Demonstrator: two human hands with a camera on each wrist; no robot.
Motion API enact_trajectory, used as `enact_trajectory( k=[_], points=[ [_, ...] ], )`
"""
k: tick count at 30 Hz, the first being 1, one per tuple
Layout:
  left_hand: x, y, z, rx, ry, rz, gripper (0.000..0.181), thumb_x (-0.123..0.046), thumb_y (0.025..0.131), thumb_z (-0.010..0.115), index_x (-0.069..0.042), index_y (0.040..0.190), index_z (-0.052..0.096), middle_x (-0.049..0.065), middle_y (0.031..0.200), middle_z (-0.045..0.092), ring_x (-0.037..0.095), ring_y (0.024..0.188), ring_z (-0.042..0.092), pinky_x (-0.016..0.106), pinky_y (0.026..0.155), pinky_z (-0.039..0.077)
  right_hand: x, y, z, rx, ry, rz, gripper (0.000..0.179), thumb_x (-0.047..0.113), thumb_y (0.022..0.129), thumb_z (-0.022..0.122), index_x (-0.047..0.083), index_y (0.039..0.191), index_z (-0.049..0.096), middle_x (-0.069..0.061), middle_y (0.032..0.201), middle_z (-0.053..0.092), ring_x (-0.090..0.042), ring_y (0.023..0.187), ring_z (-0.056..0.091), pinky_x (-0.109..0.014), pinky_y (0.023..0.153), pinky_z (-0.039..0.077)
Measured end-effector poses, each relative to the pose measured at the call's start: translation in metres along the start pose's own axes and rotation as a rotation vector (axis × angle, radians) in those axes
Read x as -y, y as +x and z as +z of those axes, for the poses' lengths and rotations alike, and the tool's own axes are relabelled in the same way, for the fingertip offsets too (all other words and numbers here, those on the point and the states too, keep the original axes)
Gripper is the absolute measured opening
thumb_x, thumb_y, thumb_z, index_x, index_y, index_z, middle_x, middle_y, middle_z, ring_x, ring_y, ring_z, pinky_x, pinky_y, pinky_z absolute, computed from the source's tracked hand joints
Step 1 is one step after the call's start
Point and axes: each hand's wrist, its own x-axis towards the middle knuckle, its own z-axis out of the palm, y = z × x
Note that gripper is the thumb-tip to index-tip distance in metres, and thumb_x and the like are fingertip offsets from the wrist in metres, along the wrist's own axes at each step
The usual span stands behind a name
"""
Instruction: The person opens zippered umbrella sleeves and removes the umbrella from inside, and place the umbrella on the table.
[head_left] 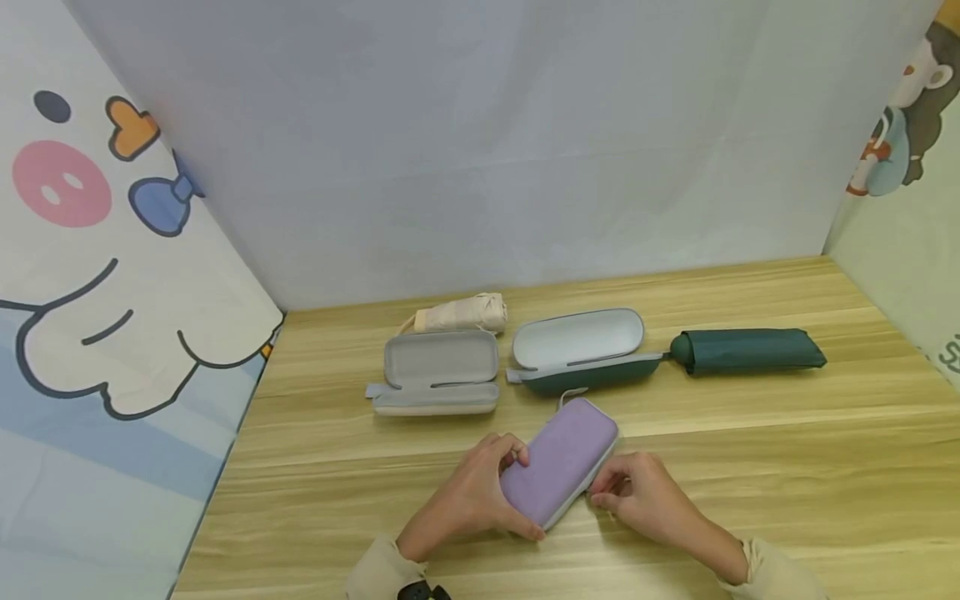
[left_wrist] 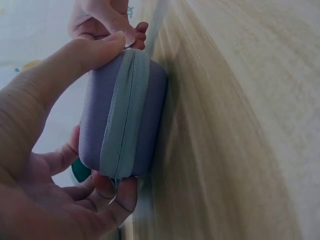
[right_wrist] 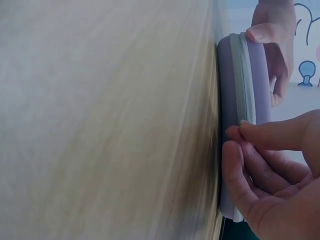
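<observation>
A purple hard zipper case (head_left: 561, 460) lies slanted on the table, with a pale zipper band (left_wrist: 125, 115) round its side that looks closed along the end in the left wrist view. My left hand (head_left: 480, 493) grips the near left end, thumb on one side and fingers on the other. On the opposite long side, the thumb and fingers of my right hand (head_left: 643, 500) pinch at the zipper band, where the zipper pull is mostly hidden by the fingertips. A small strap loop (head_left: 572, 395) sticks out at the far end of the case.
Behind it stand an open grey case (head_left: 441, 360) and an open dark green case (head_left: 592, 377) with a pale lining. A folded beige umbrella (head_left: 463, 314) lies at the back, and a folded dark green umbrella (head_left: 753, 350) to the right. A cloth wall (head_left: 480, 167) borders the table.
</observation>
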Motion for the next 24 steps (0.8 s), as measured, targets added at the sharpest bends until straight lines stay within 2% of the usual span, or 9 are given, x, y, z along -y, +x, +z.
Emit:
enact_trajectory(
  k=[14,24],
  points=[
    [0.0072,0.0056,-0.0059,0.041,-0.016,0.020,0.067,-0.035,0.045,0.095,-0.025,0.095,0.051,-0.006,0.096,0.047,0.010,0.087,0.047,0.024,0.076,0.042,0.0013,0.0006,0.0028,0.015,0.001,-0.028,0.015,-0.006,0.074,0.074,0.006,0.070,0.066,0.002,0.068,0.064,-0.002,0.061,0.056,-0.023,0.053,0.049],
    [0.0084,0.0084,-0.0085,0.053,0.003,0.049,0.067,-0.036,0.047,0.094,-0.023,0.096,0.051,-0.006,0.094,0.047,0.011,0.086,0.047,0.024,0.074,0.042,-0.0008,0.0001,0.0049,0.056,0.080,0.053,0.010,-0.007,0.078,0.070,0.001,0.073,0.065,-0.005,0.065,0.064,-0.010,0.053,0.058,-0.023,0.047,0.048]
  ],
)
